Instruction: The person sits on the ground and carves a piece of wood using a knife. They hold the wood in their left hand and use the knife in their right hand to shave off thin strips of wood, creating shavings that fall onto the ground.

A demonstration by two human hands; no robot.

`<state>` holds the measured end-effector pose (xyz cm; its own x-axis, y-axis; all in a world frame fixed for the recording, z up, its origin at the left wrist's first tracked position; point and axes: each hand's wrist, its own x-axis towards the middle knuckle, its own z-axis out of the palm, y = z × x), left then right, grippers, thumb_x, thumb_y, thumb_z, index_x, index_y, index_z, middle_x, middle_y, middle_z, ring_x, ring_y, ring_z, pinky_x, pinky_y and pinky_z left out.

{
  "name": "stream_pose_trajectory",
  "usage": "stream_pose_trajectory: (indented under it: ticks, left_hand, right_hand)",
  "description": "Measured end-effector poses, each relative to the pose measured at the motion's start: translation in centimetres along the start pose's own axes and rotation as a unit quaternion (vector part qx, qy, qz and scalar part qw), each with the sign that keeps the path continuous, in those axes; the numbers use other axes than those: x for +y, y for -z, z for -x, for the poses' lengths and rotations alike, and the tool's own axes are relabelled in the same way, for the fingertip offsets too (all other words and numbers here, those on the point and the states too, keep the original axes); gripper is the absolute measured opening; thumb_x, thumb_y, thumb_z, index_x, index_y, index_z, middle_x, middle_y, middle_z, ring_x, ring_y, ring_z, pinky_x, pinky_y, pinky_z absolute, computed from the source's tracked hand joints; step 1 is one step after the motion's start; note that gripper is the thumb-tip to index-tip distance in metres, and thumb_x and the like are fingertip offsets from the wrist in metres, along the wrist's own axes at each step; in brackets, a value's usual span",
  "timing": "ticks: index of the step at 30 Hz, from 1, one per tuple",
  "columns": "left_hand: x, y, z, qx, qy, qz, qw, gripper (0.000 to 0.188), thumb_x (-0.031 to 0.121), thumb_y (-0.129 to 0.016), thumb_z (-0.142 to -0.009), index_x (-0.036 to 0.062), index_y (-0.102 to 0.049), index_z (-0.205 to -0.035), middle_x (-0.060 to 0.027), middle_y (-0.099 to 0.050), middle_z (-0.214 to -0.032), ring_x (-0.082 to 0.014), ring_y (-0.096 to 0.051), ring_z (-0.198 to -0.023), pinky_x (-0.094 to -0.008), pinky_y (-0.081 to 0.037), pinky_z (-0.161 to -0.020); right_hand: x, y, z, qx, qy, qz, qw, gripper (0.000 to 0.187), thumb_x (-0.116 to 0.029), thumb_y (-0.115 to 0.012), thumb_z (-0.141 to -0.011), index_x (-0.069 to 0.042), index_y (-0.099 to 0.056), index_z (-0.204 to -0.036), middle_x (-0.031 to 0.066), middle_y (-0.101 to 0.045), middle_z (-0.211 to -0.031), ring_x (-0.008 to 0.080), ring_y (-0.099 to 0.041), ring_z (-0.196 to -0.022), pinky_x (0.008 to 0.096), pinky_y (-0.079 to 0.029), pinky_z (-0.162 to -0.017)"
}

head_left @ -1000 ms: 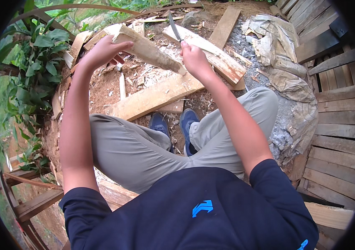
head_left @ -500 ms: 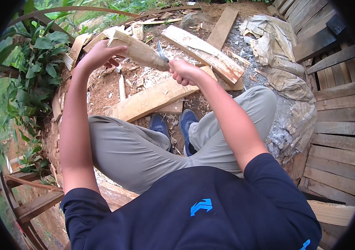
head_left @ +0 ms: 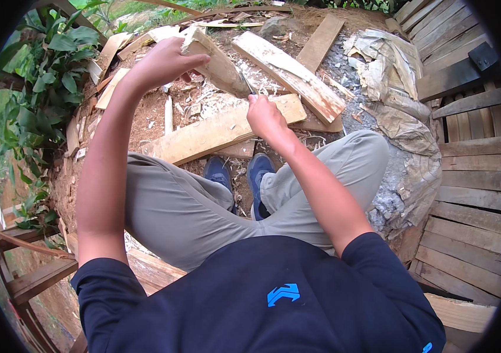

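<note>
A rough, pale piece of wood (head_left: 220,63) slants between my hands, its upper end at the far left and its lower end close to my right hand. My left hand (head_left: 165,62) grips its left side; the thumb lies across the near face and the other fingers are partly hidden. In my right hand (head_left: 267,116) is a knife (head_left: 248,84), the fist closed around its handle. The blade shows only as a thin edge against the wood's lower right side. Just below lies a flat plank (head_left: 227,130), in front of my shoes.
A whitish, half-peeled plank (head_left: 291,73) and a brown board (head_left: 321,41) lie beyond my right hand. Shavings (head_left: 221,106) litter the soil. Crumpled sacking (head_left: 406,120) lies at the right beside a slatted wooden wall (head_left: 477,153). Leafy plants (head_left: 56,76) border the left.
My right hand has come down and nearer with the knife, its blade now turned edge-on along the wood. The left hand and the wood have shifted slightly right and tilted more upright.
</note>
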<state>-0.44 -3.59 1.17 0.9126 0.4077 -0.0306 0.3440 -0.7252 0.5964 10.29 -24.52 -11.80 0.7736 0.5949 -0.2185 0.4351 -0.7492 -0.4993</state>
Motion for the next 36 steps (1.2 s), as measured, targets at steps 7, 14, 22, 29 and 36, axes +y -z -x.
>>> stream_pose_trajectory:
  ticks: [7,14,22,29,36]
  left_hand:
    - [-1.2,0.8,-0.3,-0.047,0.028,0.049,0.997,0.058,0.048,-0.072,-0.09,-0.0059,-0.069,-0.11,-0.0173,-0.073,-0.09,-0.0197,-0.075,-0.071,-0.033,-0.058,-0.062]
    - [-2.2,0.9,-0.3,-0.041,0.043,0.034,0.998,0.056,0.047,-0.071,-0.092,-0.0055,-0.069,-0.109,-0.0173,-0.073,-0.094,-0.0192,-0.075,-0.075,-0.0315,-0.058,-0.062]
    - [-0.9,1.1,-0.4,-0.076,0.047,0.003,0.996,0.063,0.047,-0.072,-0.092,-0.0096,-0.058,-0.115,-0.0147,-0.072,-0.102,-0.0192,-0.076,-0.08,-0.0295,-0.057,-0.064]
    - [-2.5,1.2,0.7,-0.057,0.063,0.037,0.996,0.057,0.046,-0.072,-0.092,-0.006,-0.064,-0.113,-0.0161,-0.074,-0.098,-0.0177,-0.075,-0.076,-0.0303,-0.058,-0.062]
    - [-5.5,2.4,-0.7,-0.102,0.104,0.033,0.989,0.059,0.047,-0.071,-0.093,-0.0021,-0.058,-0.123,-0.0116,-0.074,-0.105,-0.0164,-0.075,-0.079,-0.0285,-0.057,-0.062]
  right_hand:
    - [1.3,-0.2,-3.0,-0.075,0.068,0.008,0.995,0.049,-0.036,-0.034,-0.109,0.002,-0.066,-0.106,0.029,-0.071,-0.101,0.0405,-0.072,-0.091,0.0496,-0.056,-0.084]
    - [3.2,3.5,-2.5,-0.261,-0.149,-0.417,0.858,0.045,-0.046,-0.036,-0.109,-0.007,-0.056,-0.097,-0.003,-0.048,-0.069,0.0051,-0.036,-0.045,0.0255,-0.028,-0.037]
    - [-1.1,3.4,0.9,0.079,0.041,-0.128,0.988,0.05,-0.038,-0.039,-0.107,0.004,-0.064,-0.103,0.0349,-0.068,-0.095,0.0515,-0.065,-0.098,0.0571,-0.05,-0.087]
    - [-3.3,2.2,0.2,-0.096,0.003,0.045,0.994,0.047,-0.033,-0.038,-0.108,0.002,-0.067,-0.119,0.025,-0.069,-0.118,0.0397,-0.067,-0.114,0.0494,-0.053,-0.095]
    - [5.6,2.1,-6.4,-0.467,-0.179,-0.543,0.674,0.039,-0.045,-0.036,-0.108,-0.008,-0.047,-0.101,-0.0048,-0.04,-0.069,0.0002,-0.029,-0.048,0.0199,-0.021,-0.034]
